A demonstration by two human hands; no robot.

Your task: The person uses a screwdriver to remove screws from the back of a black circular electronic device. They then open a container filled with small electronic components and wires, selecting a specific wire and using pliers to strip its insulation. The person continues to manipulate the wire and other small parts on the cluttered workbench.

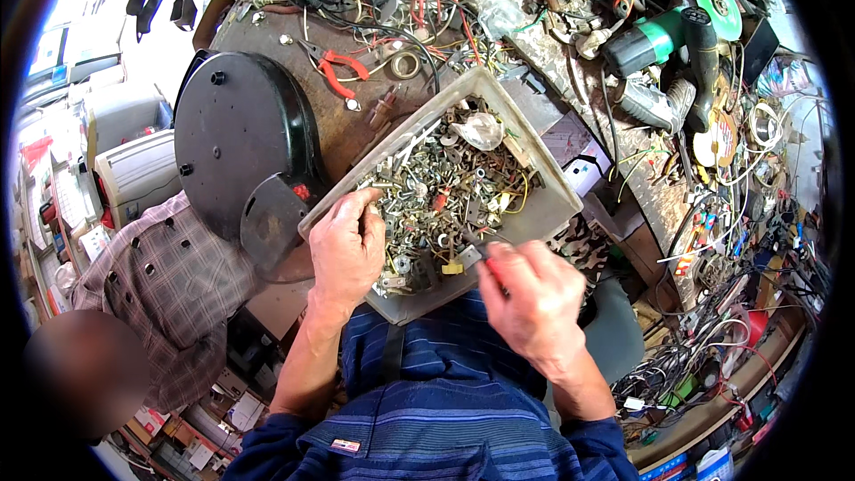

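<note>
A pale plastic bin (549,200) full of small screws, nuts and metal bits (436,187) sits right in front of me, tilted at an angle. My left hand (346,245) is at its left side, fingers curled together over the rim; whatever they pinch, if anything, is too small to make out. Over the bin's near right part, my right hand (534,298) is closed around a red-handled screwdriver (495,273), its dark shaft reaching among the metal bits. Most of the handle is hidden in my fist, which is slightly blurred.
A round black appliance base (236,120) stands left of the bin. Red-handled pliers (338,71) and a tape roll (405,65) lie behind it. A green angle grinder (655,40) rests far right, above tangled wires (712,338). Another person in a plaid shirt (169,276) is at left.
</note>
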